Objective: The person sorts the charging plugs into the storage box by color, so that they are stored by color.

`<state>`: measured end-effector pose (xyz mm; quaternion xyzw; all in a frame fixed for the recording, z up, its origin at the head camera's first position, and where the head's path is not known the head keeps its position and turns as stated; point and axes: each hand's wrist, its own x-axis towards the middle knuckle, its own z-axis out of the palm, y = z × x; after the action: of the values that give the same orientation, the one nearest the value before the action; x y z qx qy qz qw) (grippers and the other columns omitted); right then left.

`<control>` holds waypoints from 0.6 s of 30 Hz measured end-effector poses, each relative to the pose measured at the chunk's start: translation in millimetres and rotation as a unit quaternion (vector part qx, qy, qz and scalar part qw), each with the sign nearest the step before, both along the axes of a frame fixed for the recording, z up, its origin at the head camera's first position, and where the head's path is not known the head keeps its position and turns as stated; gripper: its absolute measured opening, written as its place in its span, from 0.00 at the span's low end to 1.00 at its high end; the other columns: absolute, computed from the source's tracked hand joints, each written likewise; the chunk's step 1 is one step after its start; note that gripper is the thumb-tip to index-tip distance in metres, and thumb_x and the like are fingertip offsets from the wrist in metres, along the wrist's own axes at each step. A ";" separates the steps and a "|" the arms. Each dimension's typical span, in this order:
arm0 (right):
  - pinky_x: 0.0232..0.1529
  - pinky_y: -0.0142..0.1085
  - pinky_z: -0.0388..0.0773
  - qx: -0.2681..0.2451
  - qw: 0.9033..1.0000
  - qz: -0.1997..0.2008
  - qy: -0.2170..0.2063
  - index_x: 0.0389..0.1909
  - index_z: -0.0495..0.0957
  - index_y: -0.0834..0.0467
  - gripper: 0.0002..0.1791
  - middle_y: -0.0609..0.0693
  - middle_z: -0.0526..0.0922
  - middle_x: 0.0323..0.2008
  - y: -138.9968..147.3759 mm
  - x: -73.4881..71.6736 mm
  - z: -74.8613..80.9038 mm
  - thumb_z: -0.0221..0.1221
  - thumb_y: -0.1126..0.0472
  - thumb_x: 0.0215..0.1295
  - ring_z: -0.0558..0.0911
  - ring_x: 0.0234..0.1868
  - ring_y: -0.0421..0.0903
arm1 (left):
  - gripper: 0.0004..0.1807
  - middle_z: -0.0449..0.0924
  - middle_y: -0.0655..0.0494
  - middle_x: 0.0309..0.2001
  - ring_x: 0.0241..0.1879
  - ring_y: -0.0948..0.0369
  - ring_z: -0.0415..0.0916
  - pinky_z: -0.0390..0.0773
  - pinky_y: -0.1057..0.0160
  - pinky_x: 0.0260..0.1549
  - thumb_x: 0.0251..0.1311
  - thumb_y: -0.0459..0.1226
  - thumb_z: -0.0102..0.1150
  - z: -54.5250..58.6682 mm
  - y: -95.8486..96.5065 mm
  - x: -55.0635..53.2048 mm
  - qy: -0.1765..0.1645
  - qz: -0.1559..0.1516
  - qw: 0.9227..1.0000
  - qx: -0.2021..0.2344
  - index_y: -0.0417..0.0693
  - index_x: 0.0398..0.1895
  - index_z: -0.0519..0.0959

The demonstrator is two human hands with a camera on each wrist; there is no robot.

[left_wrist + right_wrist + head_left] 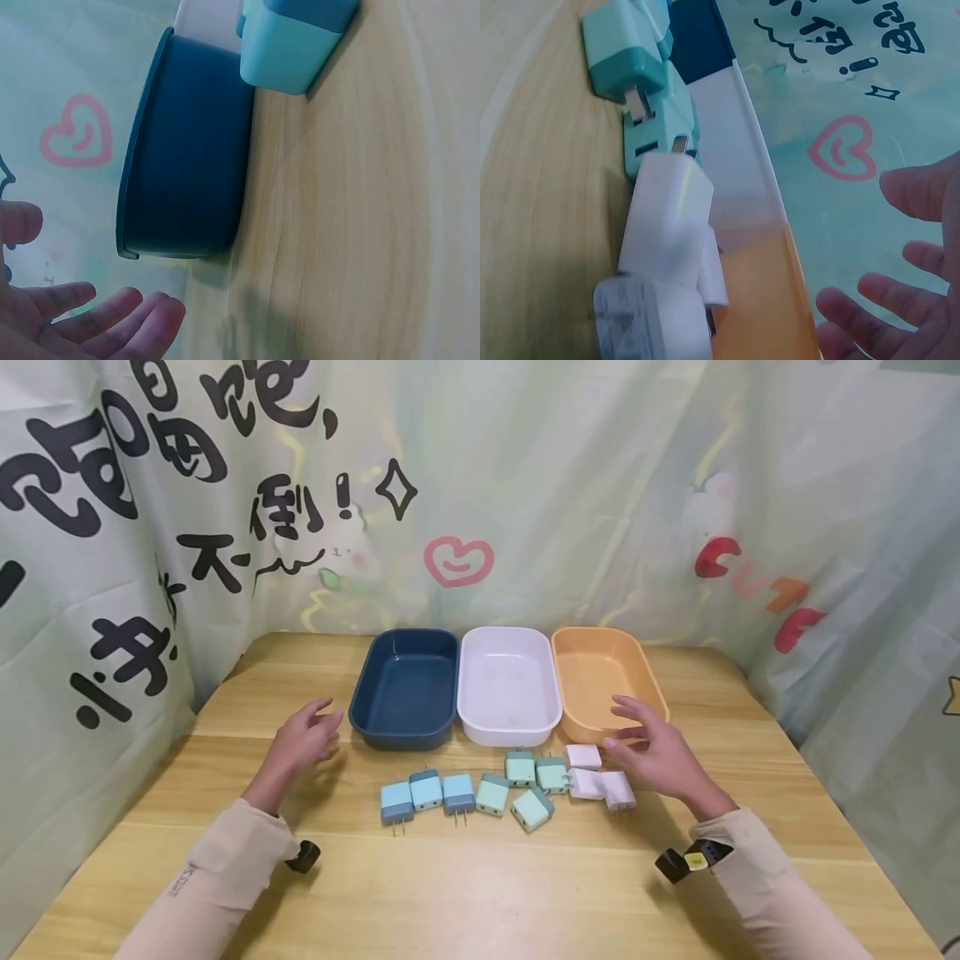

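My left hand (300, 745) hovers left of the navy bin (405, 739), fingers loosely bent and holding nothing. Empty too, my right hand (663, 756) is above the white plug chargers (586, 783), overlapping the front of the orange bin (652, 681) in the head view. Three blue chargers (397, 802) lie at the left of the row. Several green chargers (492, 795) lie in the middle. In the right wrist view, a white charger (664, 217) leans close against a green one (622, 49); the right hand's spread fingers (900, 296) are apart from them.
Between the navy and orange bins stands a white bin (510, 735), the three side by side. All rest on a wooden table (480, 893). A printed curtain (570, 502) hangs behind and along the sides. Each wrist wears a small black camera (303, 857).
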<state>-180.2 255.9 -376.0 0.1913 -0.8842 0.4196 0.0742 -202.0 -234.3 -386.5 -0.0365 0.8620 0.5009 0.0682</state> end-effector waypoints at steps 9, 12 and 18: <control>0.51 0.57 0.77 -0.017 0.998 0.039 -0.043 0.69 0.61 0.62 0.33 0.70 0.70 0.60 -17.3 -8.8 -0.6 0.62 0.65 0.65 0.80 0.48 0.63 | 0.39 0.57 0.36 0.70 0.61 0.42 0.67 0.80 0.50 0.49 0.71 0.57 0.42 -2.7 3.3 -9.2 -0.023 0.008 0.999 0.041 0.45 0.77 0.49; 0.51 0.55 0.78 -0.016 0.997 0.047 -0.052 0.69 0.61 0.61 0.32 0.68 0.71 0.60 -22.3 -11.2 -1.7 0.62 0.64 0.66 0.80 0.48 0.61 | 0.38 0.58 0.35 0.70 0.60 0.42 0.68 0.80 0.50 0.48 0.72 0.55 0.42 -5.2 4.1 -10.5 -0.026 0.003 0.999 0.043 0.44 0.77 0.49; 0.50 0.51 0.79 -0.025 0.996 0.066 -0.060 0.68 0.61 0.63 0.32 0.69 0.72 0.60 -30.3 -15.7 -3.4 0.61 0.64 0.66 0.81 0.47 0.58 | 0.36 0.59 0.36 0.69 0.59 0.42 0.69 0.81 0.52 0.46 0.73 0.52 0.42 -8.9 4.5 -14.0 -0.025 0.009 0.999 0.040 0.45 0.76 0.51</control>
<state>-196.0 225.5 -379.4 0.2219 -0.8616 0.4565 -0.0018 -216.0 -229.7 -395.4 -0.0543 0.8389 0.5345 0.0870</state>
